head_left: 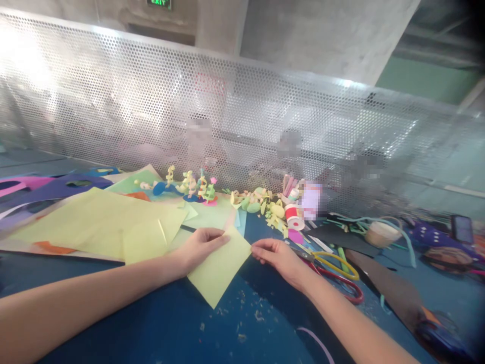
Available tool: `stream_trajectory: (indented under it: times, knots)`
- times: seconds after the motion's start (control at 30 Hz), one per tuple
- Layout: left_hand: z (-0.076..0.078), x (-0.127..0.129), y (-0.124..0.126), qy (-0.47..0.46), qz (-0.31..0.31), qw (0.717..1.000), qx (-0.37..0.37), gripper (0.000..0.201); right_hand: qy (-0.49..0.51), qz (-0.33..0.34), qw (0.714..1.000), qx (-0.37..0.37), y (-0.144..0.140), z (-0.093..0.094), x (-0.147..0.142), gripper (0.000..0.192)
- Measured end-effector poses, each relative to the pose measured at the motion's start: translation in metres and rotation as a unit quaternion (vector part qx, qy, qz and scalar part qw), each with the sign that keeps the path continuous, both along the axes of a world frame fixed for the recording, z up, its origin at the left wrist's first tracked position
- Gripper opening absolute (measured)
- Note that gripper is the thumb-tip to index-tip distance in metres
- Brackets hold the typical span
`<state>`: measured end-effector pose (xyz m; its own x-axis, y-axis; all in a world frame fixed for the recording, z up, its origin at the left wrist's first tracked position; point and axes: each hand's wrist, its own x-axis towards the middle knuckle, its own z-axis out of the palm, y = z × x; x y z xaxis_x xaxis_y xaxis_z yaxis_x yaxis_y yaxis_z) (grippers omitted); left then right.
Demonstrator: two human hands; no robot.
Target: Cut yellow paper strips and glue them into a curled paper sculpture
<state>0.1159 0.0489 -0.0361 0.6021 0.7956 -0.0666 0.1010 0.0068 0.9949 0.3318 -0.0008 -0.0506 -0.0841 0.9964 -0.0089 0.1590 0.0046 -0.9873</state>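
A square of pale yellow-green paper (220, 270) is held low over the blue table, one corner pointing toward me. My left hand (204, 246) grips its left edge, thumb on top and the other fingers mostly hidden beneath. At the right corner, my right hand (273, 254) pinches the paper between thumb and fingertips. Close beside my right wrist lie scissors (339, 273) with one yellow and one red handle loop. Larger yellow-green sheets (102, 222) spread out to the left of my left hand.
Small paper figures (200, 188) stand at the back, near a pile of yellow cut pieces (265, 205) and a red-and-white spool (294, 216). A perforated metal screen (235, 116) rises behind. Brown sheet (390, 288), small tub (383, 232) and phone (462, 228) lie right.
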Motion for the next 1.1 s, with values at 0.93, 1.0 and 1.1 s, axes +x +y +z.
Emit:
stream_trajectory:
  times: [0.93,1.0,1.1]
  knots:
    - [0.0078,0.0009,-0.0055,-0.002,-0.019,1.0,0.005,0.034,-0.038,0.009,0.999,0.004,-0.0045,0.0065,-0.0039,0.038]
    - [0.0081,0.0007,-0.0063,0.007,-0.023,1.0,0.014,0.035,-0.035,0.01,0.999,0.006,-0.0048,0.0063,-0.0037,0.037]
    - [0.0077,-0.0001,-0.0061,0.004,-0.029,1.0,0.009,0.038,-0.036,0.008,0.999,0.008,-0.0054,0.0081,-0.0045,0.036]
